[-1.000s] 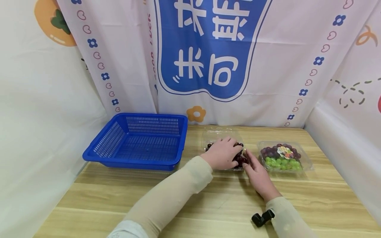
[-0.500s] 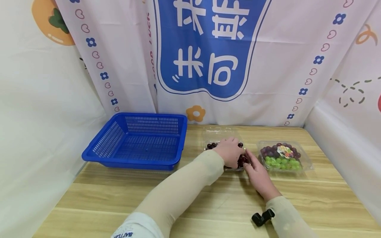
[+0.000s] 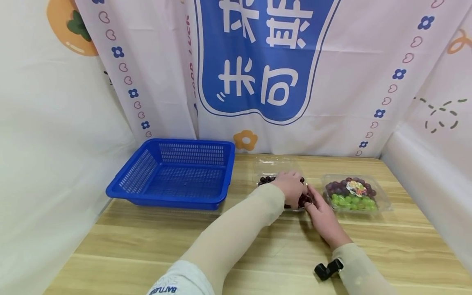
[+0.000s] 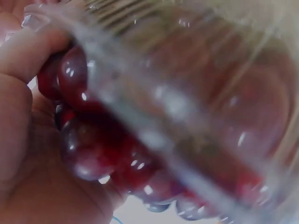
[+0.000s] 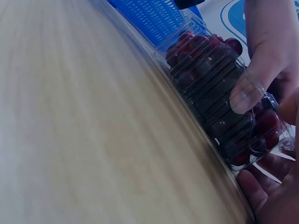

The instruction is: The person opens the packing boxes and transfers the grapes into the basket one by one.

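Observation:
An open clear plastic box (image 3: 260, 189) of dark red grapes (image 3: 266, 180) stands right of the table's middle, its lid (image 3: 274, 164) folded back. From above, my left hand (image 3: 289, 189) reaches in, fingers curled over the grapes. The left wrist view shows the glossy grapes (image 4: 93, 154) up close against the palm, behind the blurred box edge. In the right wrist view the left thumb (image 5: 245, 95) bends down on the near side of the bunch. My right hand (image 3: 324, 219) grips the box's right end, thumb in front; some of its fingers are hidden.
A blue plastic basket (image 3: 166, 198) with slotted walls stands at the left, nothing inside it. To the right sits a closed clear box (image 3: 383, 200) of purple and green grapes with a sticker. A printed cloth (image 3: 354, 90) hangs behind the wooden table (image 3: 147, 246).
My left hand has moved a little right over the box, its fingers curling in more, and more grapes show at the left. My right hand stays on the box end.

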Demonstrator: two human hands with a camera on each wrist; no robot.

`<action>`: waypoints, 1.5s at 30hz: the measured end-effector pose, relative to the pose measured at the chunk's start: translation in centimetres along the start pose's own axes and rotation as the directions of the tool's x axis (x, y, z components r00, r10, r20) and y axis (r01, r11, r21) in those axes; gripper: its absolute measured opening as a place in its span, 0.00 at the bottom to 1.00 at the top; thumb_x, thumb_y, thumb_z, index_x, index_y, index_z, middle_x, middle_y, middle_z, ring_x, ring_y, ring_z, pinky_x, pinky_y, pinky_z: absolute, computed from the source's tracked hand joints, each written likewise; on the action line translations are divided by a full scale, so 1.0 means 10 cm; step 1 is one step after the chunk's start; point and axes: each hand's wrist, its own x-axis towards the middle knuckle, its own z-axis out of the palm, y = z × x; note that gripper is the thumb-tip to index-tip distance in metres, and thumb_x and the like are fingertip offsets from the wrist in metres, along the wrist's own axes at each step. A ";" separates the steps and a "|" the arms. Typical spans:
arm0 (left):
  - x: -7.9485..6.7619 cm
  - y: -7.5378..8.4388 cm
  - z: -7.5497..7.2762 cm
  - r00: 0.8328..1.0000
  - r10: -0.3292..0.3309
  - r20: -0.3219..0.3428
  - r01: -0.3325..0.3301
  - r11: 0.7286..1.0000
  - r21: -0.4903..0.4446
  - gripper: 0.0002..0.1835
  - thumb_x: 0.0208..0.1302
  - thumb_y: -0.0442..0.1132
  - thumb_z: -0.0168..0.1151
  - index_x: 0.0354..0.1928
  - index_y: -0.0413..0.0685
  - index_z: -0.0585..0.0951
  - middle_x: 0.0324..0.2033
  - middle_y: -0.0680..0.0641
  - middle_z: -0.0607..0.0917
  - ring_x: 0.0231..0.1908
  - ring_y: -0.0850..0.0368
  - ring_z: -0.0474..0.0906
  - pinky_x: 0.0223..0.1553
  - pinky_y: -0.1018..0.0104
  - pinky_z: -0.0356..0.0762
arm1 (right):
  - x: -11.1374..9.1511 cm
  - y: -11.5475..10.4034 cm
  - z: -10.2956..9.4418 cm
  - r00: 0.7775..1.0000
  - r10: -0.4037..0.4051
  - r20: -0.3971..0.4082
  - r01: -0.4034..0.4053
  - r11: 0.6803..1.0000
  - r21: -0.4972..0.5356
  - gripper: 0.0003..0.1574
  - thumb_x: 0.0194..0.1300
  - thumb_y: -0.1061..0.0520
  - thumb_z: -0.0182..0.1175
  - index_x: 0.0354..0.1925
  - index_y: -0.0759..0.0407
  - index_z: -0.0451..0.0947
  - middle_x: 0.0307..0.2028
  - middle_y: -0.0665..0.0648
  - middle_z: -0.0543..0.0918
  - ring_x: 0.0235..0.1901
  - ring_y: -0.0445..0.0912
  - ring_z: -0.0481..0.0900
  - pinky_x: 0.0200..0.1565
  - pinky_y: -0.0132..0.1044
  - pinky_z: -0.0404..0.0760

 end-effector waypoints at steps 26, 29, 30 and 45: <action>0.04 -0.39 0.13 0.966 0.168 -0.198 -0.231 0.904 -0.359 0.23 0.58 0.40 0.72 0.54 0.65 0.77 0.49 0.60 0.77 0.50 0.59 0.71 0.47 0.65 0.74 | 0.01 0.02 0.00 0.998 -0.057 0.023 0.057 0.998 -0.033 0.39 0.81 0.50 0.47 0.81 0.52 0.45 0.78 0.64 0.50 0.75 0.63 0.51 0.71 0.64 0.52; 0.02 -0.46 0.10 0.955 0.155 -0.255 -0.263 0.837 -0.479 0.20 0.58 0.38 0.71 0.50 0.60 0.76 0.45 0.58 0.77 0.45 0.61 0.73 0.45 0.67 0.74 | 0.01 0.03 0.00 0.999 -0.053 0.009 0.054 0.997 -0.057 0.39 0.80 0.50 0.47 0.81 0.54 0.47 0.77 0.66 0.53 0.73 0.64 0.55 0.70 0.64 0.55; 0.01 -0.49 0.10 0.951 0.141 -0.276 -0.272 0.808 -0.523 0.19 0.58 0.38 0.70 0.49 0.59 0.75 0.44 0.57 0.77 0.44 0.61 0.73 0.44 0.68 0.74 | 0.01 0.03 0.00 0.999 -0.052 0.006 0.052 0.997 -0.064 0.39 0.80 0.50 0.47 0.81 0.56 0.47 0.76 0.66 0.54 0.73 0.64 0.56 0.69 0.64 0.56; -0.32 -0.77 -0.23 0.834 -0.383 -0.397 -0.298 0.295 -0.908 0.26 0.64 0.48 0.70 0.60 0.56 0.71 0.53 0.52 0.77 0.51 0.57 0.76 0.52 0.56 0.78 | 0.02 0.02 0.01 0.997 -0.075 -0.015 0.074 0.994 -0.080 0.40 0.78 0.55 0.50 0.81 0.57 0.48 0.76 0.66 0.56 0.73 0.63 0.57 0.70 0.62 0.56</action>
